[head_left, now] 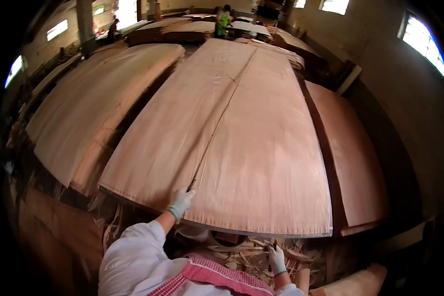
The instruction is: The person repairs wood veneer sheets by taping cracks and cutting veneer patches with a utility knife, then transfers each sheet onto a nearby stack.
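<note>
A wide stack of pale reddish wood veneer sheets (271, 148) fills the middle of the view. My left hand (181, 201), in a whitish glove, is closed on the near end of a long thin stick (215, 129), which runs up over the top sheet to its far part. That hand is above the stack's near edge. My right hand (277, 258), also gloved, is lower right, beyond the near edge of the stack and over wood scraps. Its fingers are closed around a small dark object too small to identify.
More veneer stacks stand at the left (103, 98) and right (350, 158). Wood scraps (241, 256) litter the floor below the near edge. A rolled sheet (355, 282) lies at the lower right. A person in green (223, 20) is far behind, another person at the far left.
</note>
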Tool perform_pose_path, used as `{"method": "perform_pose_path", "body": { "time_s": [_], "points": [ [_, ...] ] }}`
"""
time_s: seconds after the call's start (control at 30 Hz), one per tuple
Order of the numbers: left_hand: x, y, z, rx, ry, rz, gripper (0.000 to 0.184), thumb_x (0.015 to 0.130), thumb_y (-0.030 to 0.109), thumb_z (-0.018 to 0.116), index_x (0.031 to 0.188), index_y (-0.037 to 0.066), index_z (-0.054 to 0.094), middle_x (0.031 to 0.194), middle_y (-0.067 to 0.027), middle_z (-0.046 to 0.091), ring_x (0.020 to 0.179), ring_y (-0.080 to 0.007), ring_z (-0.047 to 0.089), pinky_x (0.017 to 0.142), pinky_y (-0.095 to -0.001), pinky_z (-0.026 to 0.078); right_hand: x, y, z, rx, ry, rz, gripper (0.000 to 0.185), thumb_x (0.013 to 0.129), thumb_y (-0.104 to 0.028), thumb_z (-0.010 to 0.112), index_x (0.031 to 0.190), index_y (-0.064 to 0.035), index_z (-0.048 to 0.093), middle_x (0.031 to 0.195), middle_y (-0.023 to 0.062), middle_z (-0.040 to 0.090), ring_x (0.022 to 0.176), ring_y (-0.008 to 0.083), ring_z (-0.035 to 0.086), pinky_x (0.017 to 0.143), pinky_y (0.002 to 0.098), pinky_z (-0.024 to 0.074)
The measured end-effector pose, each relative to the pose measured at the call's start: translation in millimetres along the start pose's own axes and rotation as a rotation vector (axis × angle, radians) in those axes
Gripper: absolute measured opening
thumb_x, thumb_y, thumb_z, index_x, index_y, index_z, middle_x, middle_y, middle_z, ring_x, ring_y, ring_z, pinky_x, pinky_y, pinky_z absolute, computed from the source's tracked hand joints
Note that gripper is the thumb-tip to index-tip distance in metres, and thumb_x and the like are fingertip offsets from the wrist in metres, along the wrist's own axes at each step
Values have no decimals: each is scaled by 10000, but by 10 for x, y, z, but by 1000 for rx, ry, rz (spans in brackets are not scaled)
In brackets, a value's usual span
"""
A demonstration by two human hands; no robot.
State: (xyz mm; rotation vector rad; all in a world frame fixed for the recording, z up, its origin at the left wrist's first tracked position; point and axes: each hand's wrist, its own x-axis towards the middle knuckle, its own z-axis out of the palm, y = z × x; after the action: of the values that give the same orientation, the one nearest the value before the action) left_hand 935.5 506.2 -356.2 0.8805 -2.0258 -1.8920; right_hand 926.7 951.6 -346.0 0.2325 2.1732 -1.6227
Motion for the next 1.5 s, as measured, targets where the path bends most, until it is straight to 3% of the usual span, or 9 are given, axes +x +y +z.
{"method": "perform_pose_path", "body": {
  "time_s": [0.23,0.43,0.5,0.67,0.9,1.13,1.2,1.33,1.5],
  "points": [
    [-924,-140,-851,598,349,92,239,854,275,602,883,38,589,803,-252,603,801,-442,585,657,-507,449,282,-435,798,-19,-486,-105,262,945,-278,571,942,-30,655,734,-11,593,584,77,497,526,237,391],
    [-963,-380,-1298,782,407,-29,323,914,416,517,907,102,589,837,-203,621,818,-400,593,674,-514,457,144,-448,1539,-280,-786,21,249,950,-260,545,947,-42,665,780,4,647,569,62,491,519,222,383],
    [-627,-634,-1753,810,768,141,257,895,347,559,907,90,552,894,-156,598,868,-365,576,727,-475,462,14,-736,1770,-353,-798,136,243,947,-235,555,939,-13,654,712,-24,566,603,63,459,545,233,373],
    [125,-832,-3203,1024,1188,-307,799,833,467,619,1435,65,280,1391,-205,442,1289,-326,414,1046,-432,341,147,-792,2197,-417,-823,106,243,938,-242,564,960,-17,655,720,-9,597,588,70,497,551,242,419],
    [477,-889,-3935,712,1046,-630,800,757,402,695,1392,74,335,1260,-200,555,1182,-327,521,988,-439,394,340,-749,2792,-426,-934,-6,241,942,-225,565,946,-6,666,771,-5,614,672,75,535,609,239,438],
    [471,-652,-3578,540,1187,117,180,764,126,625,935,68,627,931,-180,640,885,-364,612,787,-441,483,603,-1301,3621,-482,-1122,-495,321,936,-319,576,917,-9,656,760,17,633,626,87,543,543,235,419],
    [289,-30,-2884,647,1058,432,83,805,155,596,859,95,615,813,-133,600,813,-338,583,738,-444,463,440,-2000,3957,-393,-996,-147,366,938,-379,553,961,-26,646,818,31,660,616,99,561,489,228,400],
    [-108,543,-1561,882,579,479,109,759,98,636,862,101,603,903,-86,561,888,-289,548,796,-427,452,499,-2576,4342,113,-840,59,363,939,-377,532,955,-28,631,835,48,657,643,126,621,427,218,369],
    [-859,630,-1233,801,520,626,360,764,160,670,1097,75,563,1059,-123,570,1036,-297,545,898,-405,440,928,-2110,3897,203,-579,-65,153,894,-162,625,926,-13,638,760,60,634,649,176,619,563,283,502]
  ]
}}
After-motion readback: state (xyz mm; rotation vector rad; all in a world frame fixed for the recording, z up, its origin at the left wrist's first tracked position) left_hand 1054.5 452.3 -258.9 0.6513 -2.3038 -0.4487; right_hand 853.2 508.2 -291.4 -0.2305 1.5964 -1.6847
